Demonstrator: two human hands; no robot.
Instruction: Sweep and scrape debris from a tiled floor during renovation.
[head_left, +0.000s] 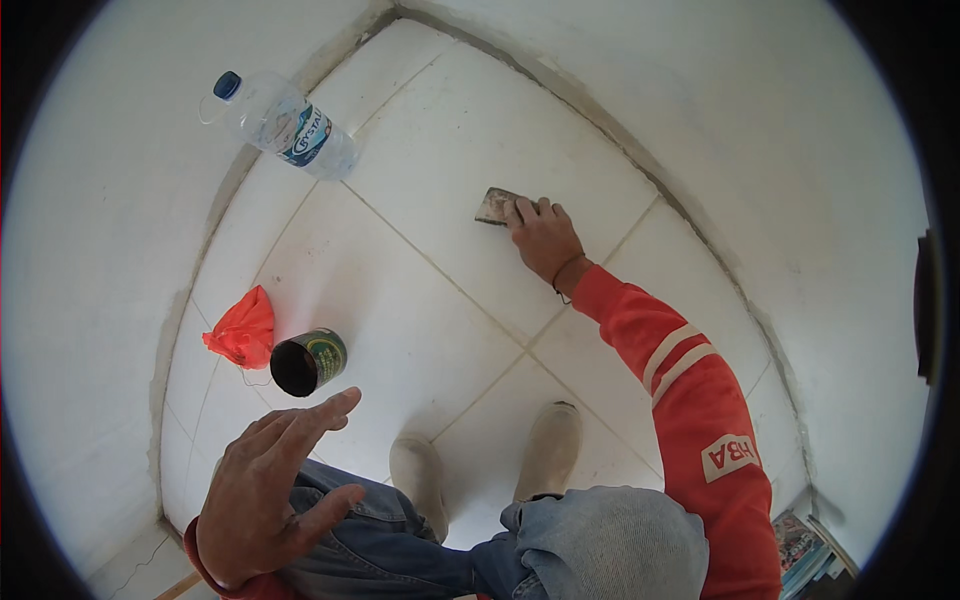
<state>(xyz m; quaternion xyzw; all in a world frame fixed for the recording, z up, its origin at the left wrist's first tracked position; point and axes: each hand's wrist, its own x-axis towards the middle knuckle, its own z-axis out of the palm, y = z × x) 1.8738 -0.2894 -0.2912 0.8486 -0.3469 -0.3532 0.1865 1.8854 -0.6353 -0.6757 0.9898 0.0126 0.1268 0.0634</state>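
Note:
My right hand (550, 238) grips a flat scraper (493, 206) with a blade smeared in pale residue; its grip is hidden under my fingers. The blade lies low against the white tiled floor (420, 315), near a grout line. My left hand (277, 480) hovers over my left thigh, thumb apart from the fingers, holding nothing. Just beyond its fingertips is an open-topped can (328, 355) with a green label and a dark inside. A crumpled red plastic bag (246, 330) rests beside the can.
A transparent plastic water bottle (281, 124) with a blue cap stands by the left wall (97, 247). Grey unpainted strips run along the wall bases. My rubber boots (551, 450) are planted close in. Stacked papers or books (810, 555) sit at lower right.

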